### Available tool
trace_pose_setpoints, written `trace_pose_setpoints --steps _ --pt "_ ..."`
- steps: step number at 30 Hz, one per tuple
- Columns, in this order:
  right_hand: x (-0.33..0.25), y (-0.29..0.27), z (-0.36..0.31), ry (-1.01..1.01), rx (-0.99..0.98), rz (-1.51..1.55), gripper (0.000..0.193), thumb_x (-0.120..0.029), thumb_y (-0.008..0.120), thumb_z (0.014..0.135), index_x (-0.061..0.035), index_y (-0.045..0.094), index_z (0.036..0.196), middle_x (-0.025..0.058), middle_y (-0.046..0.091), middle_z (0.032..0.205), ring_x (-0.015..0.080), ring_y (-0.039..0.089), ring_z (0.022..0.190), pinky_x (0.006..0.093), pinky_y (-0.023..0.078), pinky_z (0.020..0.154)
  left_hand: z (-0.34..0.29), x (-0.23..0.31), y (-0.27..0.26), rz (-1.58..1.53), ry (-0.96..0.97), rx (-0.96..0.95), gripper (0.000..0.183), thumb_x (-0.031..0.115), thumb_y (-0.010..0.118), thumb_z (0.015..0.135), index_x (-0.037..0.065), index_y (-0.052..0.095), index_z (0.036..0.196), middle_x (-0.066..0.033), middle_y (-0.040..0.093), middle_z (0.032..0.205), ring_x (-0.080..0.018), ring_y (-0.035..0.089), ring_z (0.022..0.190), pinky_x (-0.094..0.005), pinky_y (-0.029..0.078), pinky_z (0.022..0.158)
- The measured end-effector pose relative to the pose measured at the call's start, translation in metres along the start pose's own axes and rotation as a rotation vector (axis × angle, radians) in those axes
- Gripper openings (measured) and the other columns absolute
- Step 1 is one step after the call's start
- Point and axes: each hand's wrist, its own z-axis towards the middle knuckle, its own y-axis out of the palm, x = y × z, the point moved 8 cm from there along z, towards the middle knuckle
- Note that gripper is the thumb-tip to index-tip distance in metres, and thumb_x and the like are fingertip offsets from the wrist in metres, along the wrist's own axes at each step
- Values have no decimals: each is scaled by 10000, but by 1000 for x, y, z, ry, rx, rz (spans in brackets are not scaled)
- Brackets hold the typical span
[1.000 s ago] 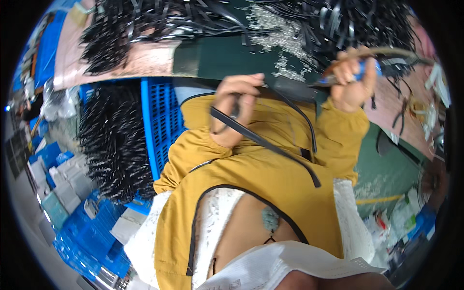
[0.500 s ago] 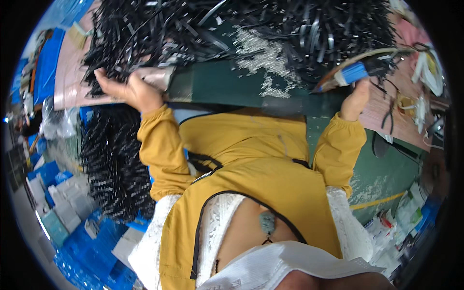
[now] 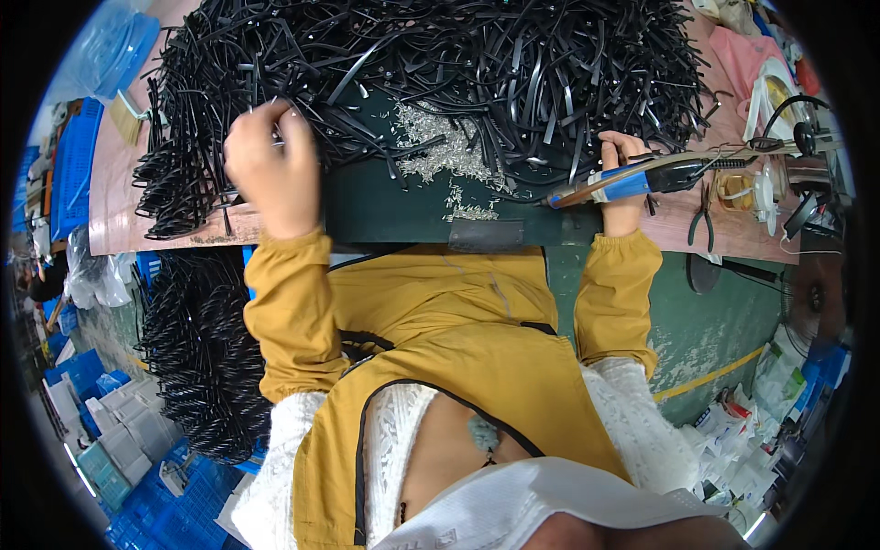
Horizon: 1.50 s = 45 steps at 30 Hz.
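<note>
My left hand [image 3: 275,170] is over the left part of a large heap of black strips [image 3: 440,41]. Its fingers are bent inward, slightly blurred, and whatever they pinch is too small to make out. My right hand [image 3: 623,206] is wrapped from below around a corded, pen-like tool with a blue band [image 3: 628,186], a brown front part and a black rear. The tool's tip points left, toward a scatter of small silvery pieces [image 3: 440,151]. Those pieces lie on a dark green mat [image 3: 362,206] between my hands.
On the right side of the table are black-handled pliers [image 3: 701,225] and a small clear jar [image 3: 736,192]. A dark flat piece [image 3: 486,235] sits at the mat's front edge. More black strips [image 3: 206,357] hang below at left. A brush [image 3: 124,119] lies at far left.
My left hand has risen and turned, its spread fingers now bent inward. My right hand has come inward, and the tool lies flatter. The whole view has shifted slightly.
</note>
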Motion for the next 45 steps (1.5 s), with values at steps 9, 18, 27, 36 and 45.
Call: trace_pose_setpoints --steps 9,18,27,36,45 --pt "27 -7 -16 352 76 337 281 48 632 888 61 621 1169 140 706 1002 205 667 891 318 526 835 33 131 154 21 304 -522 233 233 636 943 8 635 880 -170 715 872 -375 699 882 -479 558 789" --pt "31 -13 -1 114 73 248 383 -4 656 849 27 593 1225 175 654 1007 291 639 834 352 525 779 36 100 145 -83 265 -745 328 354 626 994 27 642 979 -238 714 872 -460 686 845 -527 555 762" --pt "58 -37 96 384 17 1016 175 -145 624 1006 -67 607 1162 27 561 817 130 535 668 250 418 597 87 87 118 -727 -153 -644 310 336 664 1022 53 705 1141 14 629 917 -91 566 804 -232 464 724" --pt "-19 -153 26 298 180 1277 331 -67 470 1042 132 556 1292 -61 322 710 34 282 561 214 212 496 -60 44 43 -1285 -729 -608 267 326 569 929 106 528 783 32 440 651 -85 385 569 -242 382 598" --pt "-165 31 -63 194 -257 925 156 -70 540 1034 26 625 1123 63 559 910 116 508 731 263 417 662 -153 121 41 -1297 -467 -438 324 -23 446 1031 -1 418 1353 -132 574 1107 -250 621 1102 -424 477 1056"
